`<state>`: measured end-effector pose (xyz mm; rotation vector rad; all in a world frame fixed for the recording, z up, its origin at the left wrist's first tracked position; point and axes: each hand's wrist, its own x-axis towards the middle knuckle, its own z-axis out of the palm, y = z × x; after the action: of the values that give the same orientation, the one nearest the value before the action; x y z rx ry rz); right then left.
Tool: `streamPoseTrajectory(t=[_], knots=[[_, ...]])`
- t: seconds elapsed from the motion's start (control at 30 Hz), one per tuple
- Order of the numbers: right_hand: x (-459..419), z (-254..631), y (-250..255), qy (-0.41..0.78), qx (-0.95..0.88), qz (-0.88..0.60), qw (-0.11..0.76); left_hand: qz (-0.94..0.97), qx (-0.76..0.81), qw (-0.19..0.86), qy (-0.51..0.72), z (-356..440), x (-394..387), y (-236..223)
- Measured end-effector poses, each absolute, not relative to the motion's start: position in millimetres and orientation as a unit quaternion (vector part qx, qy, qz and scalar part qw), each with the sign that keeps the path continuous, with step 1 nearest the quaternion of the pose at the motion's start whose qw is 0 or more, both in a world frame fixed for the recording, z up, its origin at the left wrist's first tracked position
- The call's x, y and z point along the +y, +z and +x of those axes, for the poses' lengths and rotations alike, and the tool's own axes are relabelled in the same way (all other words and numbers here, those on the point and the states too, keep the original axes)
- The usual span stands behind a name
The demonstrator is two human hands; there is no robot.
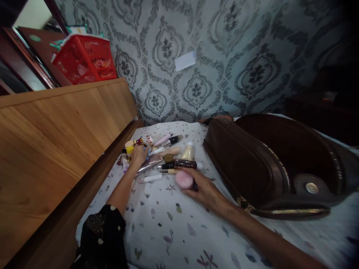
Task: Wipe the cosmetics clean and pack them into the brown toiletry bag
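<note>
My right hand point(206, 190) is wrapped round a small pink round-topped jar point(184, 179), just above the printed sheet. My left hand point(139, 155) is curled down into a pile of cosmetics, with a bit of blue showing beside its fingers; what it grips is hidden. Around it lie a yellow-capped item point(129, 150), a shiny pinkish tube point(150, 164) and a white tube point(157, 151). Closer to the right hand are a dark bottle point(185, 163), a cream tube with a white cap point(188, 151) and a gold-lidded jar point(168, 158). A white stick point(150, 179) lies in front.
A large dark brown leather bag point(241, 157) with gold zips lies open on the right. Wooden furniture point(70, 134) borders the left side, carrying a red plastic basket point(86, 56). Behind is a patterned grey wall point(168, 48). The printed sheet point(165, 228) covers the surface.
</note>
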<state>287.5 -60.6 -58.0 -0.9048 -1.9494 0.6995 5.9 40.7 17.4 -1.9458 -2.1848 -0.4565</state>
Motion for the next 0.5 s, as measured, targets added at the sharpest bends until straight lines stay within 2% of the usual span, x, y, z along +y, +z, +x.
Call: streamPoseTrajectory(t=[0.5], knots=[[-63.2, 289.5, -51.6, 0.222, -0.763, -0.421, 0.438, -0.677, -0.727, 0.114, -0.025, 6.0, 43.3, 20.5]])
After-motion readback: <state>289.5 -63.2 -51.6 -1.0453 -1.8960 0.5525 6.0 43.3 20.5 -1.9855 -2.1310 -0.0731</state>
